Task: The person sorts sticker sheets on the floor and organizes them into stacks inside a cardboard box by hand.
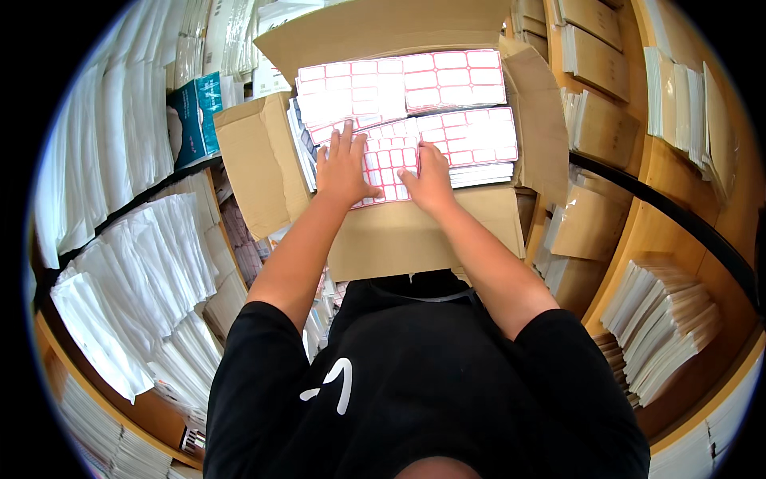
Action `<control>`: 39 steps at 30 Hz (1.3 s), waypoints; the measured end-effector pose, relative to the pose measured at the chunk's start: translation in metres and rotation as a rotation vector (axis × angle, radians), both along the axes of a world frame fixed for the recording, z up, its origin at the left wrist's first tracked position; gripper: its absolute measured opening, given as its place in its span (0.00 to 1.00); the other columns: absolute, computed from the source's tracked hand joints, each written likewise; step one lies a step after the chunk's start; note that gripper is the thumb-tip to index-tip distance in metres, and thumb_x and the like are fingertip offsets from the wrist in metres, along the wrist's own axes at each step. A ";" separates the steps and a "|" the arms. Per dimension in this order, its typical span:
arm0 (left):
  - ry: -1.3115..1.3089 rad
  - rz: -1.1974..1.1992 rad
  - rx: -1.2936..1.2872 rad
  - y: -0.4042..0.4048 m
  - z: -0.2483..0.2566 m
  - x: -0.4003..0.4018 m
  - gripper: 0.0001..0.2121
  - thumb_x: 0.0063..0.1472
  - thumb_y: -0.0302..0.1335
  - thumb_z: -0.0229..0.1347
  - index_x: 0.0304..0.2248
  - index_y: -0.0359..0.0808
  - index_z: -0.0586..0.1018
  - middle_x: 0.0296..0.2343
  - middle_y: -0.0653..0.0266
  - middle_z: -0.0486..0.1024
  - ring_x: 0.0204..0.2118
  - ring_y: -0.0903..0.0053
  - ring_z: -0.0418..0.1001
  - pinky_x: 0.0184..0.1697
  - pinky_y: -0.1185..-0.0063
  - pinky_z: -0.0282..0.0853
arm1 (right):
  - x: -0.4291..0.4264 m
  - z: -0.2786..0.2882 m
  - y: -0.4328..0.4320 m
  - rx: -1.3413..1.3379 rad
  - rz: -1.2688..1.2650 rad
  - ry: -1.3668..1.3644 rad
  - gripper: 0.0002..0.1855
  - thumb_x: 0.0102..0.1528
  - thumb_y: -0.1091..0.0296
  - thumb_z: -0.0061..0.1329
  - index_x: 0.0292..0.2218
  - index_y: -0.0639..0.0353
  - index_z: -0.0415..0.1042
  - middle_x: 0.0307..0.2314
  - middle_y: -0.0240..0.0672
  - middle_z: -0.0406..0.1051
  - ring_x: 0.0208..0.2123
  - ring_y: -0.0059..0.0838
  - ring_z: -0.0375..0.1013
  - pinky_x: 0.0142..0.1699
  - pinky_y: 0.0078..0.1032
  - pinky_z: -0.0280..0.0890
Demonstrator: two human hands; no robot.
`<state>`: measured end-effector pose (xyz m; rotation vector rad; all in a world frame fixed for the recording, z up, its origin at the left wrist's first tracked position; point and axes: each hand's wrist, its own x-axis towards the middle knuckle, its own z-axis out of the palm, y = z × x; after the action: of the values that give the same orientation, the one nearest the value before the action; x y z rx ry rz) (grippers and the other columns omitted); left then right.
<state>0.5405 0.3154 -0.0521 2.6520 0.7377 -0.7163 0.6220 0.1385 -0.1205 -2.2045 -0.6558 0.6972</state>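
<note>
An opened cardboard box [395,239] stands before me, flaps folded outward. Inside lie several stacks of white label sheets with red grid lines. One stack [455,78] fills the back right, and another [350,90] is at the back left. A third stack [470,138] lies at the front right. Over the small-grid stack [392,158] at the front middle, my left hand [342,170] rests with its fingers spread. My right hand [432,179] holds that stack's right edge, thumb on top and fingertips at the gap beside it.
Wooden shelves flank me. White plastic-wrapped packs [137,269] crowd the left side, with a teal package [194,120] near the box. Brown paper envelopes [598,126] and a pile of envelopes [658,323] stand on the right. Dark curved bars [664,206] cross the shelf fronts.
</note>
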 end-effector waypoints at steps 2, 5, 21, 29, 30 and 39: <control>0.031 -0.028 0.016 -0.001 0.001 0.005 0.54 0.33 0.46 0.76 0.61 0.41 0.63 0.64 0.56 0.54 0.68 0.61 0.50 0.66 0.58 0.51 | -0.009 -0.003 0.005 0.023 -0.026 -0.014 0.34 0.49 0.65 0.60 0.53 0.70 0.61 0.54 0.58 0.61 0.58 0.56 0.59 0.63 0.44 0.55; 0.017 -0.078 0.046 -0.001 -0.002 0.006 0.55 0.32 0.47 0.77 0.60 0.40 0.63 0.63 0.59 0.58 0.65 0.63 0.56 0.64 0.61 0.55 | -0.017 -0.003 0.010 0.043 -0.144 0.145 0.38 0.50 0.67 0.57 0.58 0.72 0.56 0.59 0.61 0.56 0.61 0.57 0.56 0.65 0.44 0.53; 0.007 -0.156 -0.149 0.006 0.005 0.024 0.32 0.42 0.40 0.73 0.46 0.39 0.74 0.59 0.57 0.63 0.62 0.61 0.62 0.55 0.62 0.70 | 0.034 0.029 -0.005 0.028 -0.109 0.707 0.31 0.46 0.68 0.68 0.47 0.66 0.65 0.38 0.41 0.74 0.39 0.28 0.74 0.46 0.29 0.70; 0.178 -0.095 -0.377 0.021 0.032 0.039 0.34 0.45 0.41 0.71 0.50 0.36 0.74 0.46 0.57 0.78 0.51 0.55 0.74 0.54 0.66 0.70 | 0.033 0.026 -0.014 0.264 -0.119 0.641 0.28 0.48 0.72 0.67 0.46 0.64 0.66 0.37 0.38 0.76 0.38 0.22 0.75 0.42 0.24 0.70; 0.116 -0.061 -0.373 0.020 0.037 0.036 0.34 0.46 0.42 0.71 0.52 0.37 0.75 0.42 0.58 0.80 0.47 0.59 0.77 0.51 0.68 0.72 | 0.035 0.032 -0.016 0.333 -0.177 0.633 0.30 0.48 0.73 0.67 0.48 0.63 0.65 0.37 0.39 0.76 0.39 0.24 0.76 0.42 0.24 0.71; -0.780 0.763 -1.371 -0.041 0.047 0.046 0.22 0.52 0.24 0.70 0.46 0.32 0.77 0.39 0.62 0.80 0.43 0.79 0.77 0.47 0.77 0.73 | 0.073 0.120 -0.022 0.565 -0.279 0.762 0.30 0.50 0.71 0.67 0.51 0.65 0.67 0.43 0.39 0.75 0.46 0.28 0.75 0.51 0.26 0.71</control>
<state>0.5865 0.2746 -0.0052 1.0662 0.5796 0.1096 0.6952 0.1161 -0.0003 -1.3255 -0.1147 0.9742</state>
